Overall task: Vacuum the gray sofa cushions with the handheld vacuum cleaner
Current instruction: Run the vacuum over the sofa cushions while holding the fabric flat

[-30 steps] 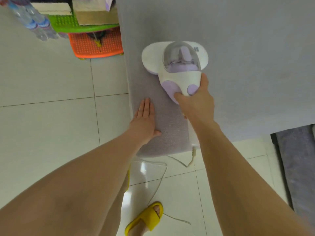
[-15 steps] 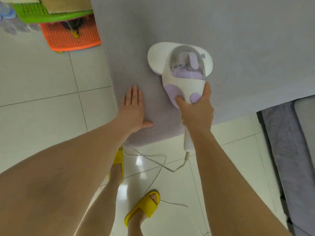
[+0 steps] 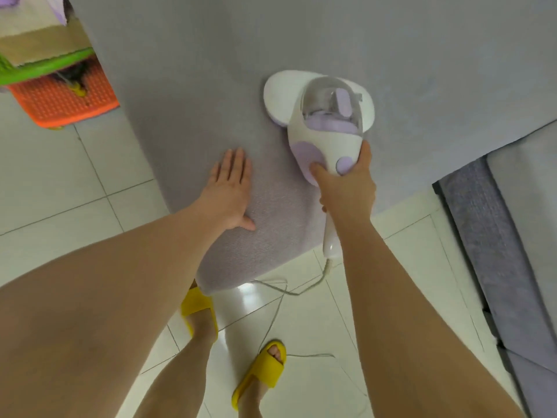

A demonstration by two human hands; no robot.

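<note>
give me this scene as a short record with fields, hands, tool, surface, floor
right hand: grips the vacuum by its handle
left hand: flat on the cushion, fingers straight
vacuum: white and purple, head resting on the cushion
cord: trails from the handle over the floor
feet: in yellow slippers
beside cushion: orange basket

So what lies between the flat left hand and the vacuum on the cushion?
Only bare gray cushion fabric separates the left hand from the vacuum, in the head view.
</note>
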